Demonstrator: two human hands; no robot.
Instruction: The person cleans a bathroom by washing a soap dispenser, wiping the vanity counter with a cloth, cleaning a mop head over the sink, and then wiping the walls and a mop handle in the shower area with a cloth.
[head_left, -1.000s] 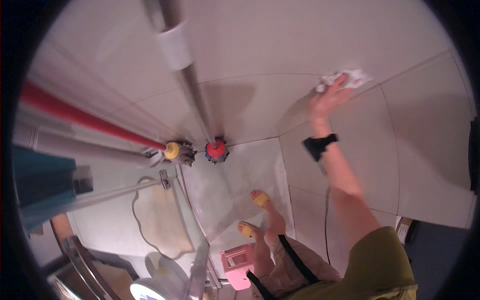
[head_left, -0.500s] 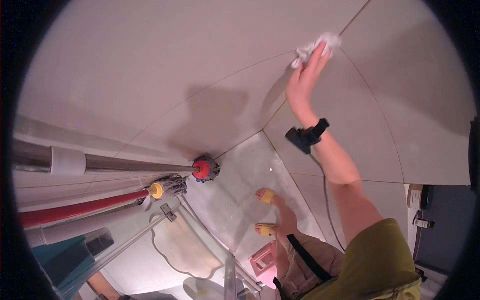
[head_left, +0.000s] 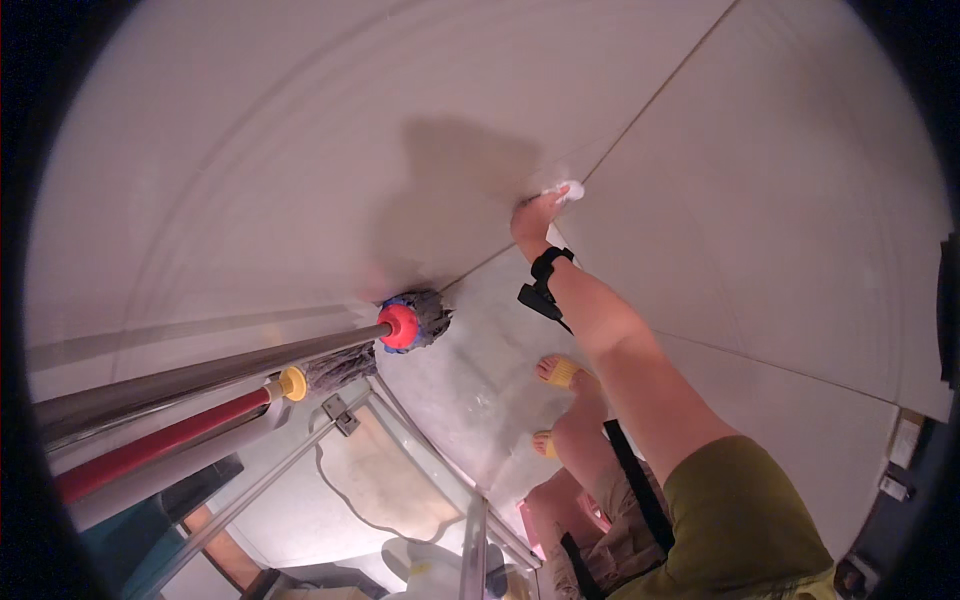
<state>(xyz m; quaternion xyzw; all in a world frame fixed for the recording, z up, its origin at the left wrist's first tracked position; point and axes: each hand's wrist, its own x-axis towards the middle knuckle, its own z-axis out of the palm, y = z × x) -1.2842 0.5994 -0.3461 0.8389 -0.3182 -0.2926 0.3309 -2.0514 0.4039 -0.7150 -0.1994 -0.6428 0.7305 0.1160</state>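
My right hand presses a crumpled white cloth against the tiled wall, low down where two walls meet in a corner. The fingers are bent over the cloth, which covers a spot right on the corner seam. A black strap with a small box sits round my right wrist, a cable running from it. My left hand does not show.
To the left lean a metal-handled mop with a red collar and a red-handled mop with a yellow collar. A glass door stands lower left. My feet in yellow slippers are on the floor near a pink stool.
My right hand with the cloth has slid down the corner seam toward the floor. The view has shifted along with it, and my body leans lower.
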